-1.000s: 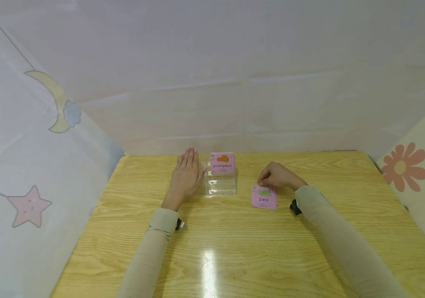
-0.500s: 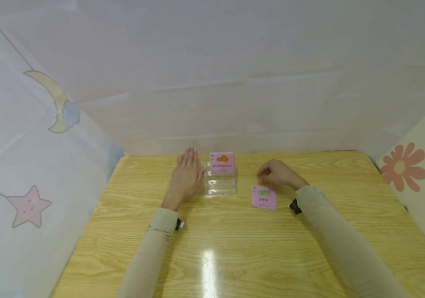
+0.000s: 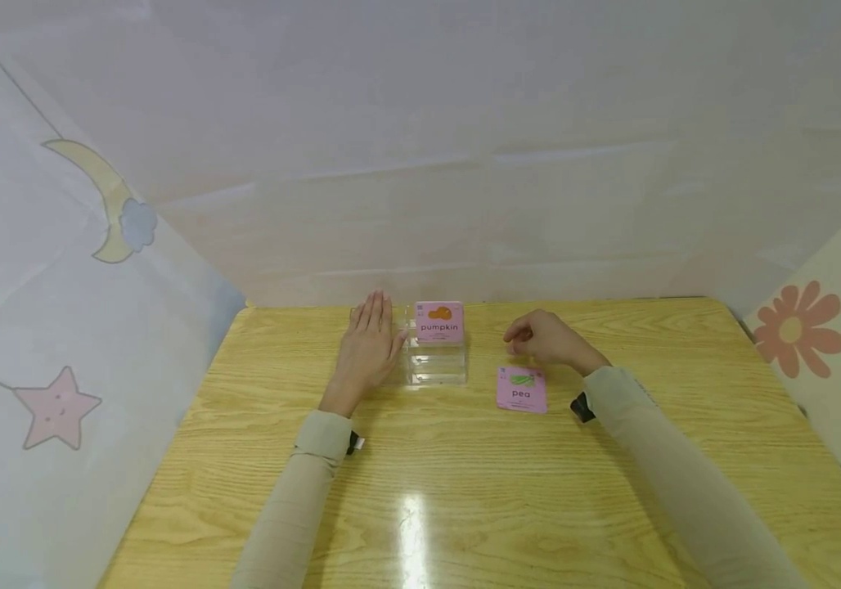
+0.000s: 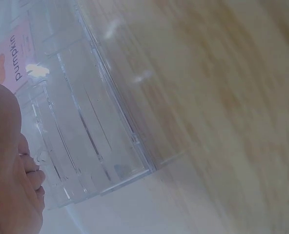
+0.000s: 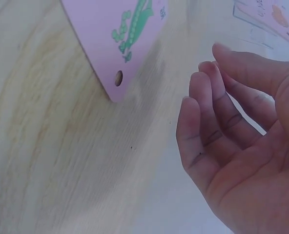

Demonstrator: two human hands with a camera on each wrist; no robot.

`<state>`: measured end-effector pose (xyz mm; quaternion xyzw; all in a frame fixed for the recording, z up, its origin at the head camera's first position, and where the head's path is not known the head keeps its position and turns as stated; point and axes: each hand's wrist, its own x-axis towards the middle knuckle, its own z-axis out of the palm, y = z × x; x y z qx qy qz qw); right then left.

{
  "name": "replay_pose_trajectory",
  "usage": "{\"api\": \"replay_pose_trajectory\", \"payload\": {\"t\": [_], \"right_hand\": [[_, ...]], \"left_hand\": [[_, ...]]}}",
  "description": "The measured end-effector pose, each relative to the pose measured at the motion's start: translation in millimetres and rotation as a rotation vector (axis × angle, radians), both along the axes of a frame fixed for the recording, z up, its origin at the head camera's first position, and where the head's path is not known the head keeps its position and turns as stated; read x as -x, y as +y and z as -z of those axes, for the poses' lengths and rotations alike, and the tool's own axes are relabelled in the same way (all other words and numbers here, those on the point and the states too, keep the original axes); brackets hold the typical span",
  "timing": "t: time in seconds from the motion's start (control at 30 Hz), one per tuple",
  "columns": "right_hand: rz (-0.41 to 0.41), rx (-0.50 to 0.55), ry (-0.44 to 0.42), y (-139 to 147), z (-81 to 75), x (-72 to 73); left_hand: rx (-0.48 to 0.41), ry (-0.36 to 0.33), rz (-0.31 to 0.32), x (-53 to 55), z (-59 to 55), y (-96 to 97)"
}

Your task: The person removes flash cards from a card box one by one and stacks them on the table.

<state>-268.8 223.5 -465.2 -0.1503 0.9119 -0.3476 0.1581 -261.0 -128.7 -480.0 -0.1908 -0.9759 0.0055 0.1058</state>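
My left hand point(image 3: 366, 352) lies with straight fingers over the left part of a clear plastic tiered stand point(image 3: 438, 370), its thumb reaching toward the middle. A pink card printed "pumpkin" point(image 3: 439, 322) leans on the back tier; the left wrist view also shows this pumpkin card point(image 4: 13, 58) above the bare lower tiers. To the right, a pink "pea" card point(image 3: 521, 391) lies on the table. Just beyond its top edge hovers my right hand point(image 3: 549, 339), fingers loosely bent and holding nothing. The right wrist view shows a gap between those fingers and the pea card point(image 5: 120, 39), which has a punched corner hole.
The wood-grain table point(image 3: 420, 458) ends at a pale cloth backdrop point(image 3: 420, 204) just behind the stand. Printed cloth walls rise at both sides, with a moon and star on the left and a flower point(image 3: 799, 330) on the right.
My right hand has come off the pea card's top edge and shifted slightly up and left, its fingers loosening. The left hand, the stand and both cards stay in place.
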Motion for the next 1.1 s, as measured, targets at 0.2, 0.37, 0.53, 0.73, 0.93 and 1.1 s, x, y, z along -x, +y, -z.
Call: {"api": "replay_pose_trajectory", "payload": {"t": [0.2, 0.37, 0.53, 0.73, 0.93, 1.1], "right_hand": [[-0.009, 0.008, 0.030, -1.5, -3.5, -2.5], [-0.011, 0.015, 0.058, -2.8, -6.2, -3.9], [-0.010, 0.022, 0.064, -4.0, -9.9, -5.4], [-0.021, 0.042, 0.086, -5.5, -13.0, -5.9], [-0.003, 0.033, 0.110, -9.9, -19.4, -8.4], [-0.005, 0.023, 0.157, -13.4, -21.9, -9.2]], "left_hand": [[0.001, -0.014, -0.002, 0.2, 1.6, 0.3], [-0.002, -0.020, -0.005, -0.3, 1.4, -0.1], [0.000, -0.023, -0.003, -0.2, 1.2, -0.8], [0.005, -0.021, 0.002, 0.1, 0.8, -0.9], [0.005, -0.022, 0.003, 0.2, -0.1, -0.9], [0.001, -0.018, -0.004, 0.2, 0.1, -0.8]]}}
